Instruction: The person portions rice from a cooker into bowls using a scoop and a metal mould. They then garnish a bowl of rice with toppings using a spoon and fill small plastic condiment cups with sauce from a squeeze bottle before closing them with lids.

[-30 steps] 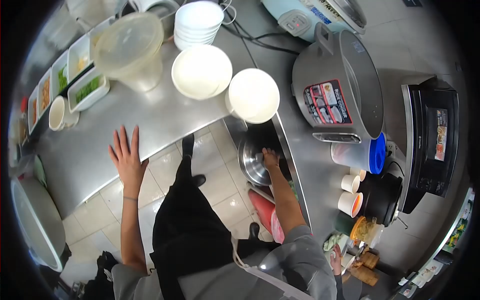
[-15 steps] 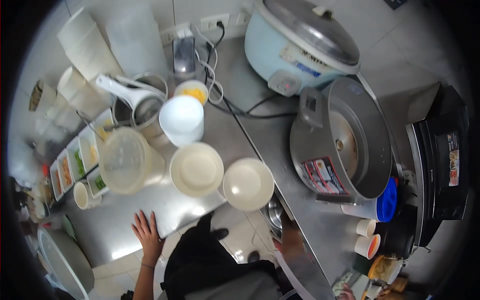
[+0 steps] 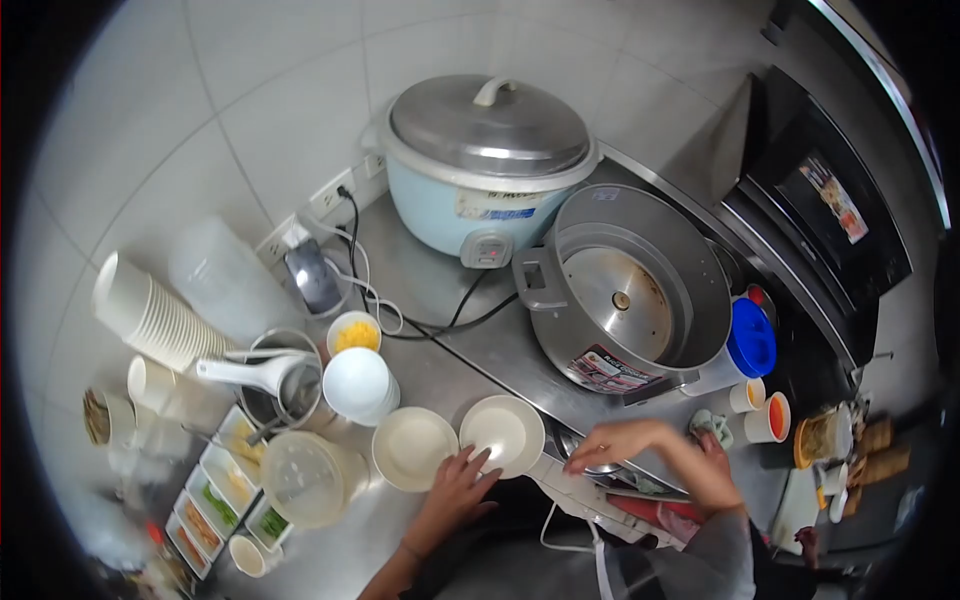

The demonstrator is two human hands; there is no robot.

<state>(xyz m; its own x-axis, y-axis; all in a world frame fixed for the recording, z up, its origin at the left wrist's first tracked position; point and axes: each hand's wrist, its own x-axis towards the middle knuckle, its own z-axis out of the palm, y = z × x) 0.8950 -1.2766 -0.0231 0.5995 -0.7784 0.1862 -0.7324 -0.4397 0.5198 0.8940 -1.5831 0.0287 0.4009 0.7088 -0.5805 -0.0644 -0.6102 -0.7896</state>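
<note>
My left hand (image 3: 464, 487) is open, its spread fingers at the near rim of a cream-coloured bowl (image 3: 503, 432) on the steel counter. A second cream bowl (image 3: 413, 449) stands just left of it, near my wrist side. My right hand (image 3: 612, 444) hangs over an open drawer (image 3: 585, 497) at the counter's front edge, fingers loosely bent downward, and nothing shows in them. Metal utensils (image 3: 597, 466) lie partly hidden beneath that hand. Behind the bowls are a stack of white cups (image 3: 361, 386) and a cup of yellow shreds (image 3: 354, 335).
A blue rice cooker (image 3: 430, 205) and a large grey pot (image 3: 545, 325) stand behind. At left are a lidded tub (image 3: 312, 480), trays of toppings (image 3: 212, 500) and a pot with a white-handled strainer (image 3: 245, 375). Another person's hand (image 3: 713, 452) rests by a cloth at right.
The view has swung right and up. My left hand has gone from the bare counter to the right bowl. My right hand has come into clear view above the drawer.
</note>
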